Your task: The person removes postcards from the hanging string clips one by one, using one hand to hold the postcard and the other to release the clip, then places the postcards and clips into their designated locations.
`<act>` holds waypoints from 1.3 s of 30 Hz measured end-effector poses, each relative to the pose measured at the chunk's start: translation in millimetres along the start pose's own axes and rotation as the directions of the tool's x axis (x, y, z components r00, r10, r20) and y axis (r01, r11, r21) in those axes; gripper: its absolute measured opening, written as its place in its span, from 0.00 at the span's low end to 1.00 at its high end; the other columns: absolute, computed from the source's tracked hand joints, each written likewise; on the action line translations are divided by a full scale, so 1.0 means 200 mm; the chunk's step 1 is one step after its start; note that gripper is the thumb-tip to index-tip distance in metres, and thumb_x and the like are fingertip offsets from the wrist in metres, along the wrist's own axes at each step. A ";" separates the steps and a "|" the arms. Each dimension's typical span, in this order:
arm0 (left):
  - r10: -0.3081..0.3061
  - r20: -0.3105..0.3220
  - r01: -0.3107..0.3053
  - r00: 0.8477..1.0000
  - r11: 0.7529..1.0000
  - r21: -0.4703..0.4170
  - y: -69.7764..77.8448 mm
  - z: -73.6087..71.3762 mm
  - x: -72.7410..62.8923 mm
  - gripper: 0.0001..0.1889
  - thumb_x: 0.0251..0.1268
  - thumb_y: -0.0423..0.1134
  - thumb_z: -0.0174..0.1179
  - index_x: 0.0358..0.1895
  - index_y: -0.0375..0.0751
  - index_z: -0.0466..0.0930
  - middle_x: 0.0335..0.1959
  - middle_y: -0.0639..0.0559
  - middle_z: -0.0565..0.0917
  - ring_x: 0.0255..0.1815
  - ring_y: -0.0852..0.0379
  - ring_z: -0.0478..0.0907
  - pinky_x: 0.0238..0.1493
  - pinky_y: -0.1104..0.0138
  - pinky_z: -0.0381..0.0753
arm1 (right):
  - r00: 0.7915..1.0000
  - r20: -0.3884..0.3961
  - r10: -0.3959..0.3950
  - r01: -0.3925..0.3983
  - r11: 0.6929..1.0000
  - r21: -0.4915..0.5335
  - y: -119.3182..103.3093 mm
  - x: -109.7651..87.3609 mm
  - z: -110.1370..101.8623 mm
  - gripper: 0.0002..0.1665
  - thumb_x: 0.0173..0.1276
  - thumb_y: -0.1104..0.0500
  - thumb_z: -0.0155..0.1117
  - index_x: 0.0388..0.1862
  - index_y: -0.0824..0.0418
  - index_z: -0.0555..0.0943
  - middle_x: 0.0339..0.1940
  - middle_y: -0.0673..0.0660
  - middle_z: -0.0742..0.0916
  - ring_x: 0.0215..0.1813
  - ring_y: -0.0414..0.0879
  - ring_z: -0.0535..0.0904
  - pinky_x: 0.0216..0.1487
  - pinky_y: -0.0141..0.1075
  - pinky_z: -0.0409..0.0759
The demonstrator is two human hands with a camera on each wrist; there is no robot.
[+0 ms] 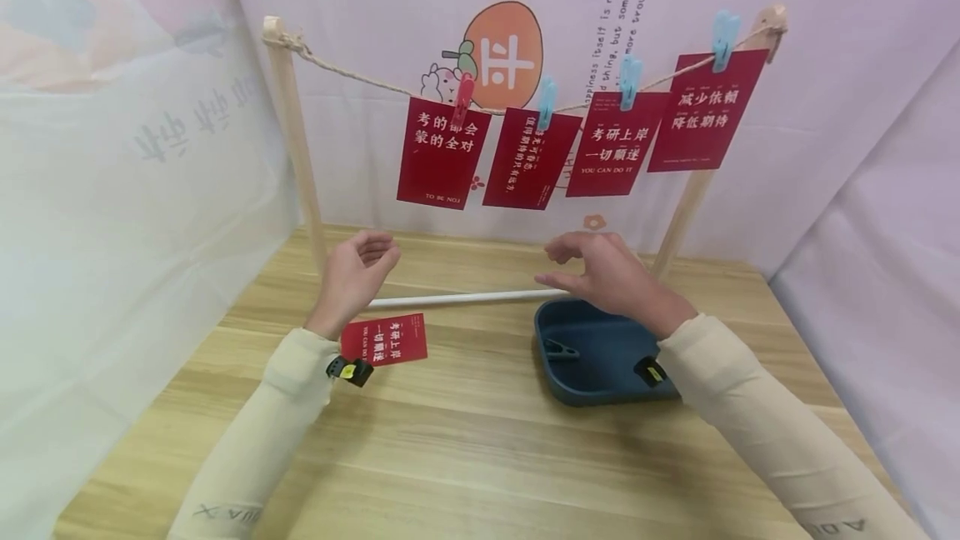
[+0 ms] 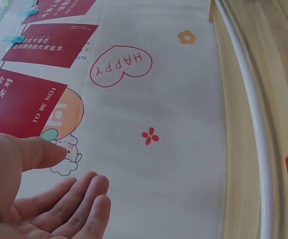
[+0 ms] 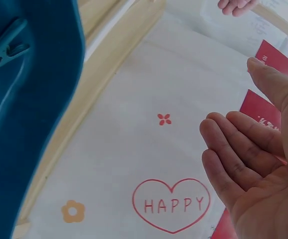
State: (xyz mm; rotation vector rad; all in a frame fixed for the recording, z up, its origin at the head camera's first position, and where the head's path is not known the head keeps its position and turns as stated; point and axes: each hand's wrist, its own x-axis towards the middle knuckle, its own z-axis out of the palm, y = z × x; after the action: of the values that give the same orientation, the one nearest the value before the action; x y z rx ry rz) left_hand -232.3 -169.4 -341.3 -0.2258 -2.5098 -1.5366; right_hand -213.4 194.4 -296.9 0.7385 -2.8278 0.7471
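Note:
Both hands are raised over the table and hold nothing. My left hand (image 1: 354, 275), fingers loosely bent and thumb apart, is just above a red card (image 1: 397, 342) lying on the tabletop. Over the back of a dark blue tray (image 1: 600, 397) is my right hand (image 1: 609, 275), its thumb and fingers spread apart. In that tray lies a dark clothespin (image 1: 561, 349). Beyond the hands, several red cards hang from a twine line (image 1: 348, 73). A red clothespin (image 1: 462, 98) clips the leftmost card (image 1: 433, 173); light blue clothespins (image 1: 548, 100) clip the others.
Wooden posts (image 1: 294, 132) at left and right carry the twine. A white rod (image 1: 465, 298) runs across the wooden table (image 1: 450, 457) between them. Printed white cloth (image 1: 360, 148) stands behind, with pale cloth along both sides.

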 end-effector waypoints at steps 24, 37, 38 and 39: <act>0.080 -0.162 -0.109 0.984 0.977 -0.183 0.13 0.03 0.14 0.22 0.79 0.41 0.62 0.68 0.32 0.77 0.66 0.37 0.84 0.68 0.44 0.82 0.73 0.58 0.80 | 0.994 -0.104 -0.037 0.038 0.999 0.002 -0.17 0.10 -0.12 0.31 0.63 0.48 0.81 0.62 0.57 0.85 0.58 0.57 0.91 0.58 0.54 0.89 0.62 0.54 0.87; 0.115 -0.193 -0.165 0.974 0.949 -0.270 0.15 0.05 0.16 0.16 0.78 0.38 0.63 0.60 0.31 0.82 0.54 0.33 0.88 0.54 0.46 0.88 0.58 0.71 0.86 | 0.983 -0.172 -0.066 0.069 0.998 0.012 -0.25 0.13 -0.17 0.33 0.64 0.47 0.80 0.65 0.60 0.84 0.60 0.58 0.90 0.61 0.55 0.86 0.64 0.56 0.86; 0.117 -0.197 -0.170 0.973 0.947 -0.274 0.16 0.05 0.16 0.16 0.78 0.38 0.63 0.59 0.30 0.82 0.53 0.32 0.88 0.53 0.48 0.88 0.57 0.73 0.86 | 0.980 -0.183 -0.073 0.075 0.997 0.007 -0.26 0.14 -0.17 0.33 0.65 0.48 0.80 0.64 0.60 0.84 0.60 0.59 0.90 0.61 0.55 0.86 0.64 0.56 0.85; 0.120 -0.200 -0.174 0.972 0.944 -0.282 0.16 0.05 0.15 0.16 0.78 0.38 0.63 0.59 0.29 0.82 0.53 0.31 0.88 0.51 0.49 0.88 0.56 0.73 0.86 | 0.978 -0.193 -0.079 0.082 0.997 0.005 -0.27 0.15 -0.18 0.32 0.65 0.48 0.80 0.64 0.60 0.85 0.60 0.59 0.90 0.61 0.55 0.86 0.65 0.57 0.85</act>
State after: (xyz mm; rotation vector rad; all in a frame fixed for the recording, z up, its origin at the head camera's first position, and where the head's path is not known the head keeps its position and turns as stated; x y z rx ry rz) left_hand -255.9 -145.6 -310.8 -0.2950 -2.0682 -1.7800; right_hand -213.0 159.0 -236.4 0.7347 -2.6062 0.7790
